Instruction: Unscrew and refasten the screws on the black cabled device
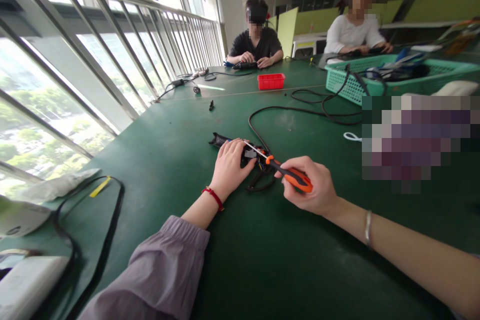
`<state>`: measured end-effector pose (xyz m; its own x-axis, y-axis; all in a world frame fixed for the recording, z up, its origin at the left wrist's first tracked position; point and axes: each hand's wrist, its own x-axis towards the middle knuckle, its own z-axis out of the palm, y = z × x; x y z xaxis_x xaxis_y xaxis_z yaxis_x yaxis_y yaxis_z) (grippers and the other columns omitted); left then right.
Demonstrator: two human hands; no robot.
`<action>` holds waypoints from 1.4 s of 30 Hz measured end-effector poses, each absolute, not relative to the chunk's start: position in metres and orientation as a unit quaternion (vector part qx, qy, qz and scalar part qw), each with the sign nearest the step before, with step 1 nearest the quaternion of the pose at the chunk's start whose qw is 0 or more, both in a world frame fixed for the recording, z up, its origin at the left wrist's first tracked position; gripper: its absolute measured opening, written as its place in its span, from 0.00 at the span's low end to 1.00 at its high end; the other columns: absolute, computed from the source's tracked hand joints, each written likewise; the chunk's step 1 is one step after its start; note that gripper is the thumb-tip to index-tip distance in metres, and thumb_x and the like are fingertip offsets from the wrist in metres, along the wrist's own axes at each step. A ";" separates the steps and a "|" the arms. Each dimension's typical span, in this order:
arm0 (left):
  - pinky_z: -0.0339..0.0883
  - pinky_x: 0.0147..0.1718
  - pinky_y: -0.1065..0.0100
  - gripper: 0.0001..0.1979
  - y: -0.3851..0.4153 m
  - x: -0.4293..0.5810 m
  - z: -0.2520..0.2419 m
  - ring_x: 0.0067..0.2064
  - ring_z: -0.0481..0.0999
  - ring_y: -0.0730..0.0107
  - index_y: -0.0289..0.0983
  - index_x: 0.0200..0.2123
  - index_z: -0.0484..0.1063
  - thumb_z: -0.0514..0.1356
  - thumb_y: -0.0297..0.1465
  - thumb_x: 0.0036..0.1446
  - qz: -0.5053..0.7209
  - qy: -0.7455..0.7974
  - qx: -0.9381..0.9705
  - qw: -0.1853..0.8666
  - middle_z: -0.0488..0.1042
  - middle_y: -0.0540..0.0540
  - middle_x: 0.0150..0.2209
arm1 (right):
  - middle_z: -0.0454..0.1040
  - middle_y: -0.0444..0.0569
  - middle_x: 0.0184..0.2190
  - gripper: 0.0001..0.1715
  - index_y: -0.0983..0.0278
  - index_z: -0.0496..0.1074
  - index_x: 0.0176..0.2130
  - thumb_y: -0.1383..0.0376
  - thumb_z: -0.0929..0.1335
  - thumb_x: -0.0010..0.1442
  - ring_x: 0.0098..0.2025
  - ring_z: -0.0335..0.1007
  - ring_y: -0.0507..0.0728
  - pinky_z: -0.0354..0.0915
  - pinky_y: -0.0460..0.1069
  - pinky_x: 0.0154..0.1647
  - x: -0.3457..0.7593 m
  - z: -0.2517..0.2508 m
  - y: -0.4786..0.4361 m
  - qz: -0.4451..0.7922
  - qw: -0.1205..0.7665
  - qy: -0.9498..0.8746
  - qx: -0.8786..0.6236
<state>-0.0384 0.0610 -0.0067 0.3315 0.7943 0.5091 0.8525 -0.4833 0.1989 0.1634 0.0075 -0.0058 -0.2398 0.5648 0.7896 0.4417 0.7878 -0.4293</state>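
Observation:
My right hand (309,185) is wrapped round the orange and black handle of a screwdriver (300,178). Its thin metal shaft points up and left, and the tip ends beside my left fingers, over an opened black corded electric device (222,139). Coloured wires and a grey part show inside the device. My left hand (231,165) lies across its middle, fingers curled over the far side and thumb on the near side, holding it against the green table (168,185). The fingers hide much of the body. A black cord (277,108) runs from it towards the right.
A red tray (271,81) and a green basket (341,82) of cords and tools stand farther back. One small black part (211,105) lies beyond the device. Two people sit across the table. At left are a black strap (118,210), a white box (33,285) and a metal railing (123,25).

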 end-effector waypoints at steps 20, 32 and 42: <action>0.55 0.49 0.52 0.18 0.060 -0.039 -0.007 0.47 0.64 0.55 0.40 0.43 0.69 0.61 0.44 0.52 -0.300 -0.600 -0.739 0.060 0.67 0.43 0.41 | 0.71 0.41 0.20 0.09 0.59 0.65 0.36 0.68 0.65 0.51 0.20 0.67 0.52 0.65 0.47 0.22 0.163 0.005 0.002 -0.059 0.517 -0.799 -0.302; 0.58 0.47 0.58 0.17 0.058 -0.038 -0.004 0.47 0.68 0.56 0.39 0.41 0.67 0.61 0.42 0.52 -0.299 -0.596 -0.740 0.085 0.71 0.44 0.44 | 0.70 0.41 0.20 0.09 0.59 0.63 0.35 0.68 0.65 0.51 0.19 0.65 0.51 0.63 0.47 0.21 0.162 0.005 0.003 -0.042 0.500 -0.813 -0.294; 0.58 0.45 0.59 0.16 0.056 -0.037 -0.003 0.44 0.72 0.59 0.39 0.42 0.65 0.61 0.41 0.52 -0.300 -0.602 -0.737 0.075 0.73 0.45 0.40 | 0.70 0.41 0.19 0.08 0.59 0.63 0.35 0.67 0.65 0.52 0.20 0.67 0.52 0.64 0.47 0.22 0.162 0.004 0.004 -0.019 0.494 -0.816 -0.299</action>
<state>-0.0369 0.0560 -0.0026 0.0962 0.8410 0.5323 0.9312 -0.2650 0.2504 0.1624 0.0039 0.0037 -0.3332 0.4689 0.8180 0.5073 0.8205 -0.2637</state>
